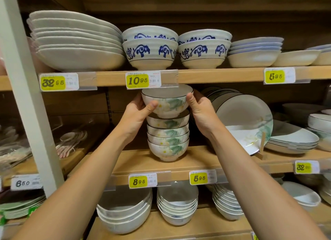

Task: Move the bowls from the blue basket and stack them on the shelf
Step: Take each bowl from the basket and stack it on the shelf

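Price tags: 10 95 tag (pixel 137 80) on upper shelf edge, 8 95 tag (pixel 140 182) below the stack. L hand (pixel 138 112) and R hand (pixel 200 109) are curled round the floral bowl (pixel 170 103), thumbs on its near wall. The bowl is atop the matching bowl stack (pixel 168 141) on the mid shelf (pixel 197 161). Floral plate (pixel 245 118) is propped just right.
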